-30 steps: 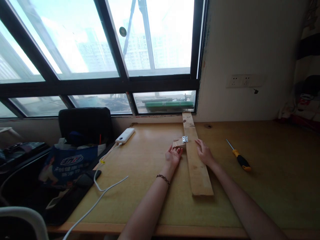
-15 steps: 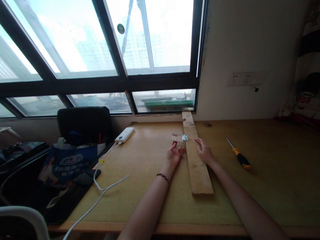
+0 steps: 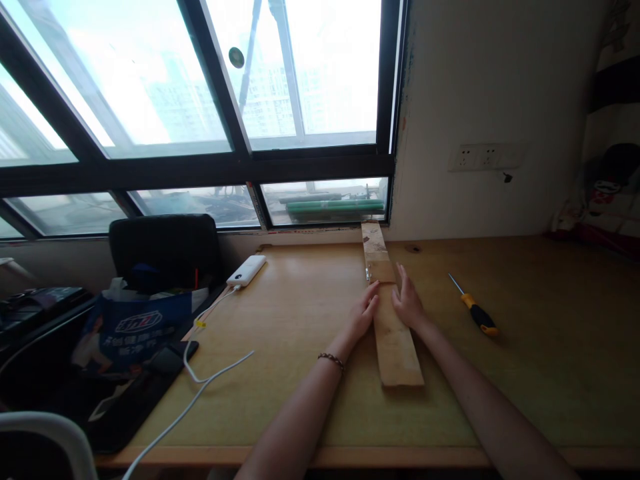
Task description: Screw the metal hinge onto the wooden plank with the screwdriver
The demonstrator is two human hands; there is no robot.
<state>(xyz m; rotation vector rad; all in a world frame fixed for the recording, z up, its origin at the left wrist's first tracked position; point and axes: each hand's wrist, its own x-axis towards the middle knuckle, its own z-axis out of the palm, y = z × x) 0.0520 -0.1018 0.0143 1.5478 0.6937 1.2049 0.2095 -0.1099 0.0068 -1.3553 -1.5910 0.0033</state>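
Note:
A long wooden board [image 3: 397, 353] lies lengthwise on the table, its far end by the window. Folded flat across its top is a small wood piece [image 3: 381, 271], joined by a metal hinge [image 3: 368, 274] at the board's left edge. My left hand [image 3: 361, 316] rests along the left edge, fingertips touching near the small piece's front edge. Along the right edge lies my right hand [image 3: 409, 303], its fingers stretched forward and its thumb on the board. Both hands are open.
Right of the board lies a yellow-and-black screwdriver [image 3: 479, 313]. A white power bank [image 3: 247, 271] with a white cable [image 3: 210, 380] lies at the left. Beyond the table's left edge are a black chair [image 3: 163, 243] and a blue bag [image 3: 133, 333].
The small hinged piece has swung from the left side over onto the board. My left hand has moved right to the board's edge, and my right hand's fingers have straightened.

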